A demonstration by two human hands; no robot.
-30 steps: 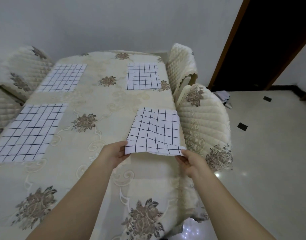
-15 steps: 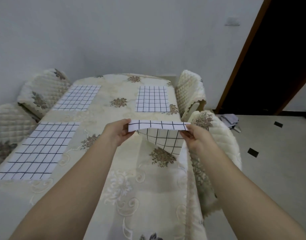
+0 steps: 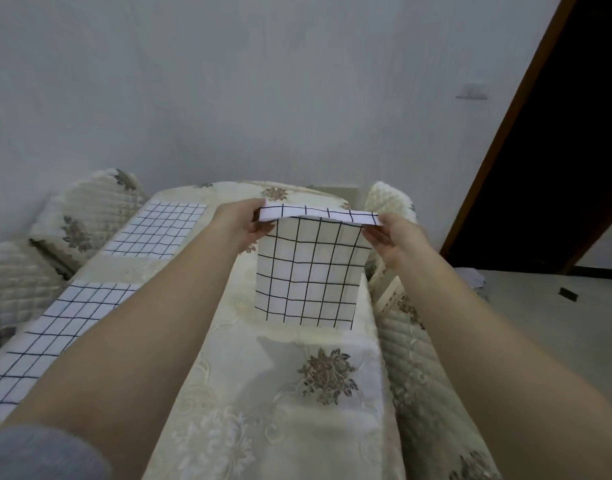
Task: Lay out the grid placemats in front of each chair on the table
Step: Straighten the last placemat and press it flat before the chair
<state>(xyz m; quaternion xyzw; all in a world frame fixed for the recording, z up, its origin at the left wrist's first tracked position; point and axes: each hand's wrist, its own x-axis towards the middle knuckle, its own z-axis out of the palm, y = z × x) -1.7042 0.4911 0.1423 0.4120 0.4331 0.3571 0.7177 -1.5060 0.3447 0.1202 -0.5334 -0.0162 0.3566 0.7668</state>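
A white grid placemat (image 3: 308, 271) hangs in the air over the right side of the table (image 3: 284, 393). My left hand (image 3: 240, 221) pinches its upper left corner and my right hand (image 3: 393, 235) pinches its upper right corner. The mat's top edge folds toward me and its lower edge nearly touches the cloth. Two more grid placemats lie flat on the left side, one far (image 3: 159, 230) and one near (image 3: 55, 330). The held mat and my hands hide the far right part of the table.
Quilted cream chairs stand along the left (image 3: 86, 216) and the right (image 3: 432, 375) of the table, another at the far right (image 3: 391, 199). A floral cream tablecloth covers the table. A dark doorway (image 3: 557, 168) opens at the right, beside pale floor tiles.
Both hands lifted the placemat off the table and raised it higher; it now hangs vertically. The view tilted upward, showing more wall.
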